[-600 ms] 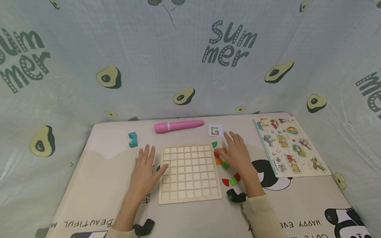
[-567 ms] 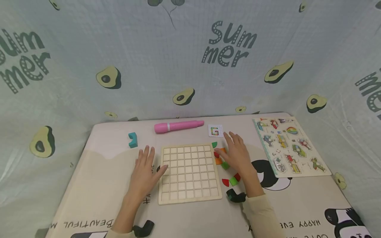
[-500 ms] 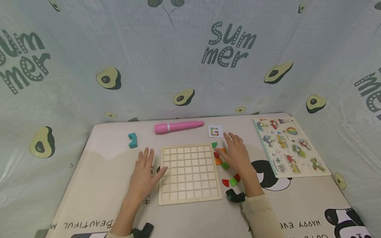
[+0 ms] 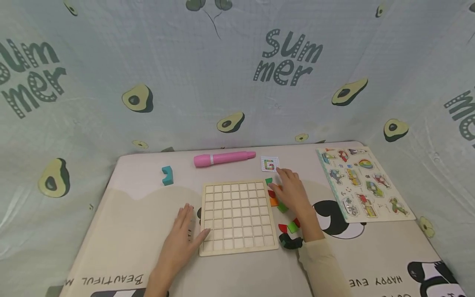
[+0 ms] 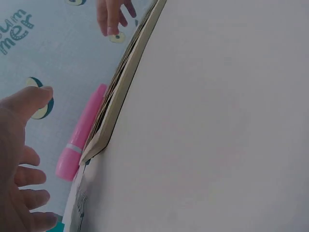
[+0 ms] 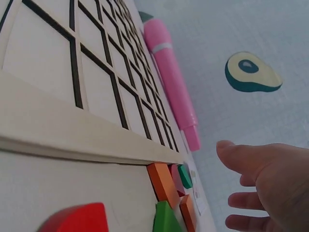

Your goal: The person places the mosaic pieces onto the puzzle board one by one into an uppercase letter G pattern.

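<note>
A wooden grid board [image 4: 237, 216] lies flat at the middle of the table. My left hand [image 4: 178, 243] is by its left edge, fingers extended; the thumb overlaps that edge in the head view, but contact cannot be told. Off the board's right side, my right hand [image 4: 293, 192] hovers over small coloured blocks with relaxed fingers and holds nothing. Among these blocks are an orange block [image 6: 163, 182], a green block [image 6: 166, 217] and a red block [image 6: 79, 220]. A small card [image 4: 269, 163] with a coloured G pattern lies just beyond the right fingertips.
A pink marker-shaped stick [image 4: 224, 159] lies behind the board. At the back left sits a teal curved block [image 4: 168, 175]. A picture puzzle board [image 4: 365, 185] covers the right side. Behind the table hangs a printed cloth [image 4: 167, 62].
My left hand has drawn back toward the table's front edge. The right hand has dipped slightly, its fingers closer together. The board and blocks stay in place.
</note>
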A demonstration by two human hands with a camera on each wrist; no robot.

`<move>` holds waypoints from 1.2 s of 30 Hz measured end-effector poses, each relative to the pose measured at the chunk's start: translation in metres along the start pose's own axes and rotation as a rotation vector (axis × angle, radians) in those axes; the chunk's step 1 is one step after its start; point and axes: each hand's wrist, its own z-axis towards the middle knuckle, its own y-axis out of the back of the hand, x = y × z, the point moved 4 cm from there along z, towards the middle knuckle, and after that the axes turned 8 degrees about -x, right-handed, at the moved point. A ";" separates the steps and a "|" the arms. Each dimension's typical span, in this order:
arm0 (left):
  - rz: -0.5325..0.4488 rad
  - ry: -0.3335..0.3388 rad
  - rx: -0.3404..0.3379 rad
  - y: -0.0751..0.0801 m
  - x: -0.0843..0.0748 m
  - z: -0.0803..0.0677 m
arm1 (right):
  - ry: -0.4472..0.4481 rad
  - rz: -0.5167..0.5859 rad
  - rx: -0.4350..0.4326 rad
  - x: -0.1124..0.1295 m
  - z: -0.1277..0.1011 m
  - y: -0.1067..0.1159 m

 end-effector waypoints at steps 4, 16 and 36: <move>-0.002 -0.009 -0.001 -0.004 -0.001 -0.008 | 0.019 0.023 -0.003 -0.001 0.003 -0.005; 0.021 -0.038 0.062 -0.010 0.001 -0.019 | 0.068 0.002 0.027 0.004 0.010 -0.019; 0.083 -0.206 -0.043 -0.010 0.001 -0.024 | 0.057 -0.015 0.023 -0.001 0.010 -0.028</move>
